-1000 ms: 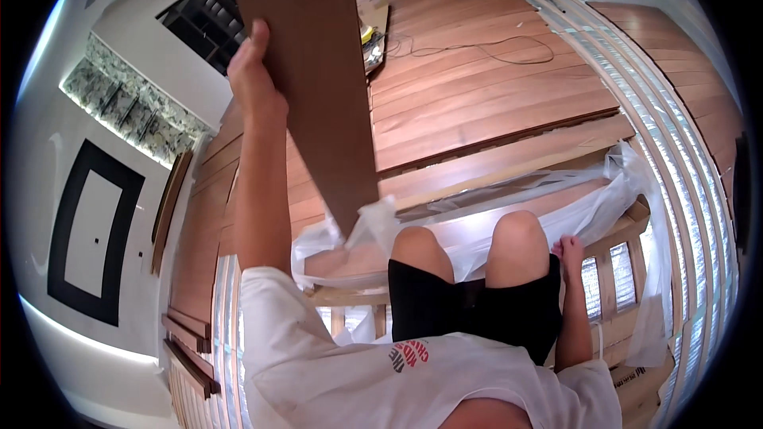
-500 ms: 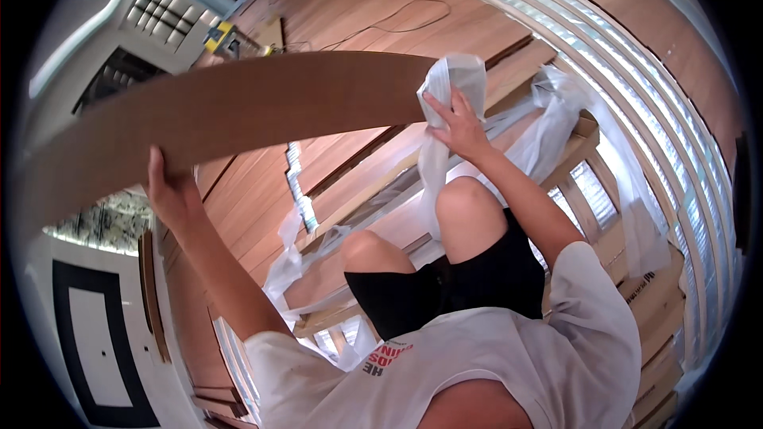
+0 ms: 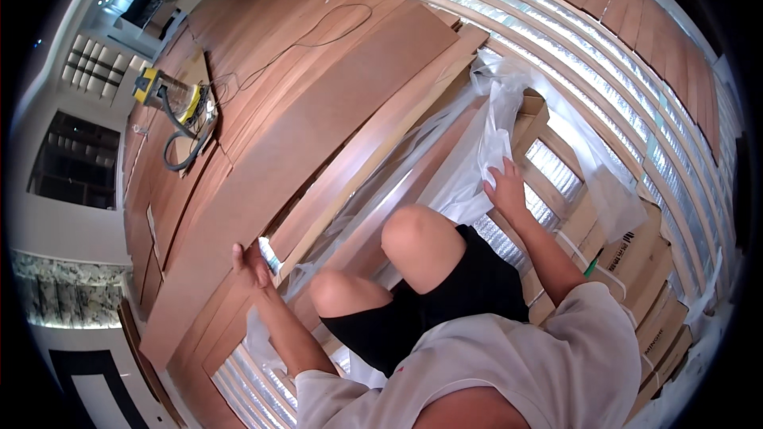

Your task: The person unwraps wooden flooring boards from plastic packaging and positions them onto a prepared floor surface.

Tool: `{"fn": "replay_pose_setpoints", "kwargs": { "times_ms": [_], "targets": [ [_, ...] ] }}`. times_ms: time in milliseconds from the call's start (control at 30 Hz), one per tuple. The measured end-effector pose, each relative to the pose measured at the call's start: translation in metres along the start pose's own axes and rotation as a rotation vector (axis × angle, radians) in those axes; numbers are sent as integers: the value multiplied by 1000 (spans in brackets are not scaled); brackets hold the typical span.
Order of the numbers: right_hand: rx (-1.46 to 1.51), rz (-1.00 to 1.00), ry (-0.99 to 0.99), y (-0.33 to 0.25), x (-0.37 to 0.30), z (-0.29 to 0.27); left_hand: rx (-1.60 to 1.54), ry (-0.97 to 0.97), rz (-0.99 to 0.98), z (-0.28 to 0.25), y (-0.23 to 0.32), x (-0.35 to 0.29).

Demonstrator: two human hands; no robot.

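Note:
A long brown floorboard (image 3: 294, 151) lies slantwise over the laid wooden floor, left of my knees. My left hand (image 3: 254, 265) is at its near edge with the fingers apart; whether it still touches the board I cannot tell. Crumpled translucent white wrapping (image 3: 497, 107) hangs over the long opened carton (image 3: 537, 114) in front of me. Beside this wrapping is my right hand (image 3: 507, 187), fingers spread and gripping nothing, its fingertips close to the sheet. Inside the carton, a reddish-brown board (image 3: 421, 160) shows partly through the wrapping.
Closed cardboard cartons (image 3: 640, 266) lie at my right. Wooden battens over silver foil (image 3: 556, 22) run along the far right side. Farther left stands a yellow and black vacuum cleaner (image 3: 176, 99) with a hose, and a thin cable (image 3: 298, 46) loops over the floor.
The floorboard, held up in both hands before, now lies on the floor. The white wrapping has left its end. My right hand has moved down and right, my left hand down and right.

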State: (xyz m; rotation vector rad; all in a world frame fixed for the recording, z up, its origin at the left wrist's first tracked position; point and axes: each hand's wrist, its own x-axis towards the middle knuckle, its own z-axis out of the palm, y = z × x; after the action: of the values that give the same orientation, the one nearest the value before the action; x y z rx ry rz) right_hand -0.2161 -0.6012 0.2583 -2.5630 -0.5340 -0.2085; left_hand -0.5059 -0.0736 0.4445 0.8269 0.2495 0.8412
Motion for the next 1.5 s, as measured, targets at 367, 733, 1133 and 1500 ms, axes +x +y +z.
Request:
{"fn": "replay_pose_setpoints", "kwargs": {
  "times_ms": [367,733,1133,1500],
  "targets": [
    [57,-185,-85,-66,95,100,-196,154,-70,20,-112,84],
    [-67,-107,59,-70,107,220,-311,434,-149,-32,-197,173],
    [-55,-55,70,-65,110,218,-516,299,-421,-40,-400,242],
    [-49,-44,35,-65,110,223,-588,450,-593,-3,-514,189]
  ]
}}
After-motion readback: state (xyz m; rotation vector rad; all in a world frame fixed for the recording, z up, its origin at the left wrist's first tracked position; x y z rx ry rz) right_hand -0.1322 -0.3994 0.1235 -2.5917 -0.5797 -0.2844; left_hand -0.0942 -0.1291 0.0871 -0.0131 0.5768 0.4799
